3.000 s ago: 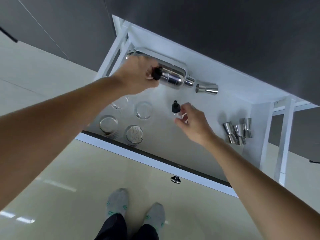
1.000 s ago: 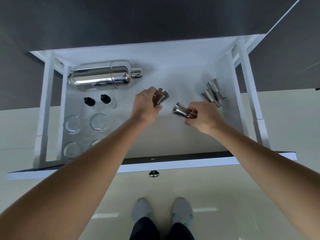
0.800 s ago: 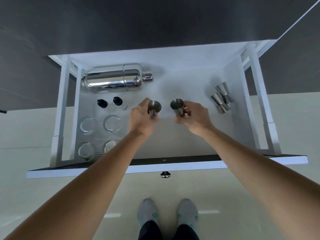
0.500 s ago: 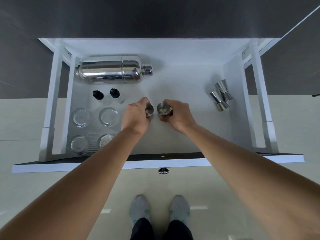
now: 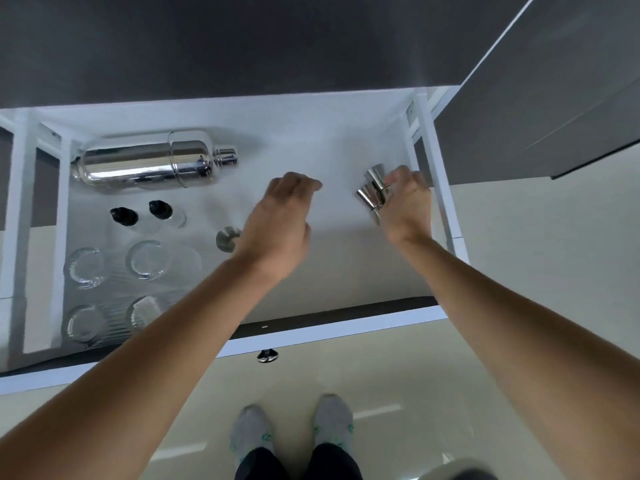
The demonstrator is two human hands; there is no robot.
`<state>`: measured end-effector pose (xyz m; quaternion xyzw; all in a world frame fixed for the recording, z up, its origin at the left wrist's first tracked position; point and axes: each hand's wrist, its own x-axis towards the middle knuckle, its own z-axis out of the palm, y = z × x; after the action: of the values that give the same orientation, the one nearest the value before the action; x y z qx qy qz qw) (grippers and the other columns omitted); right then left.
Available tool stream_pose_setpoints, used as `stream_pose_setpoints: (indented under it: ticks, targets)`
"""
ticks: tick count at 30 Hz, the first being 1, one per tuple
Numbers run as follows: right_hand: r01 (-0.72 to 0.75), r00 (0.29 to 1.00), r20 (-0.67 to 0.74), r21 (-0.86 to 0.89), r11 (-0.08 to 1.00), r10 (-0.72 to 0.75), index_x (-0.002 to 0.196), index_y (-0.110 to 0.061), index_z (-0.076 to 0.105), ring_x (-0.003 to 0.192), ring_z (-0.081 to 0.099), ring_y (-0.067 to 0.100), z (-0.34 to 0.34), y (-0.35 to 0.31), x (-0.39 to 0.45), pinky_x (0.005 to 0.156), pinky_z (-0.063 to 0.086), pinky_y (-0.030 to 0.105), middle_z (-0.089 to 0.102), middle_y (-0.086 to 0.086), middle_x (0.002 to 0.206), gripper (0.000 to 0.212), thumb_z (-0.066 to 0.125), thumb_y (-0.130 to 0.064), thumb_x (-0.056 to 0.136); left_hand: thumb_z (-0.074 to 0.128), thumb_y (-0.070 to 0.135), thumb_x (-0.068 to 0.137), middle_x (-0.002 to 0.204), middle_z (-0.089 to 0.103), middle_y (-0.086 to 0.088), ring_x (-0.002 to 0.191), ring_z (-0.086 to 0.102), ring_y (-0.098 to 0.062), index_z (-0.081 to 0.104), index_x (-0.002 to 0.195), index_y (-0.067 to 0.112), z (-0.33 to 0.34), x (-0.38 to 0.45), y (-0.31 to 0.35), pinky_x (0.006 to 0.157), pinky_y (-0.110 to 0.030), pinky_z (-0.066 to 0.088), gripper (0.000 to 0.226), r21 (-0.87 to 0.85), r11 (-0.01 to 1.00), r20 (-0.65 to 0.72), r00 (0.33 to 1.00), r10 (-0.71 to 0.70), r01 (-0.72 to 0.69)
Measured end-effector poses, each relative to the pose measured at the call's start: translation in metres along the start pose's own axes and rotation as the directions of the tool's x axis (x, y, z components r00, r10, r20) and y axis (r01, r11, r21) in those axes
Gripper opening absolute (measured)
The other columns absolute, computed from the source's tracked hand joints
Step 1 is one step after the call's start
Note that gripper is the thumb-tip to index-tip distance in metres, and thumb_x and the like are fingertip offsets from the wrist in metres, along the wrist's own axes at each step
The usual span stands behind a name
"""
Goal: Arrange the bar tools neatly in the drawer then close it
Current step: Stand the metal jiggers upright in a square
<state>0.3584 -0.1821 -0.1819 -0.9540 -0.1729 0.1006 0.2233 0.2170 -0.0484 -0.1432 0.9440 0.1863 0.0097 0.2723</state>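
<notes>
- Now the right hand [image 5: 405, 202] reaches the jiggers [image 5: 372, 192] by the drawer [image 5: 429, 161] wall; grip unclear.
- Left hand [image 5: 280, 220] hovers empty, fingers loosely curled, beside an upright jigger [image 5: 227, 239].

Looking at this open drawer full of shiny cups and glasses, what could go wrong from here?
The right hand is reaching into the cluster of small steel measuring cups by the white drawer wall; a clumsy grab could scatter them. The left hand hovers just beside one upright steel measuring cup, which a wrist could tip. The long chrome cocktail shaker lies on its side, so shutting the drawer hard might roll it toward the clear drinking glasses.
</notes>
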Motion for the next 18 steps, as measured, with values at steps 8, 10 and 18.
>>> stream_pose_setpoints:
  ticks: [8, 10, 18]
  targets:
    - [-0.033, 0.975, 0.218, -0.050, 0.998, 0.044, 0.131, -0.014, 0.042, 0.098, 0.058, 0.030, -0.012, 0.010, 0.028, 0.075, 0.052, 0.036, 0.059, 0.015, 0.112, 0.045, 0.051, 0.000, 0.089, 0.045, 0.002, 0.091, 0.162, 0.013, -0.011, 0.147, 0.017, -0.033, 0.020, 0.152, 0.016, 0.094, 0.059, 0.042, 0.110, -0.047, 0.038, 0.067, 0.153, 0.976, 0.319, 0.943, 0.097, -0.153]
    - [-0.009, 0.958, 0.286, -0.042, 0.999, 0.020, 0.139, -0.025, 0.033, 0.087, 0.054, 0.026, -0.011, 0.012, 0.037, 0.065, 0.047, 0.033, 0.052, 0.010, 0.100, 0.060, 0.048, 0.000, 0.087, 0.045, 0.001, 0.090, 0.160, 0.016, -0.011, 0.144, 0.021, -0.033, 0.026, 0.151, 0.022, 0.098, 0.066, 0.042, 0.101, -0.047, 0.042, 0.067, 0.198, 0.972, 0.315, 0.947, 0.059, -0.126]
    - [0.136, 0.921, 0.375, -0.043, 0.990, -0.110, 0.110, -0.010, 0.054, 0.075, 0.052, 0.025, 0.006, 0.024, 0.049, 0.067, 0.052, 0.038, 0.058, 0.016, 0.097, 0.029, 0.053, 0.003, 0.084, 0.058, 0.006, 0.090, 0.123, 0.050, -0.012, 0.115, 0.047, -0.033, 0.055, 0.126, 0.014, 0.104, 0.045, 0.024, 0.073, -0.042, 0.048, 0.037, 0.319, 0.939, 0.355, 0.935, 0.006, -0.127]
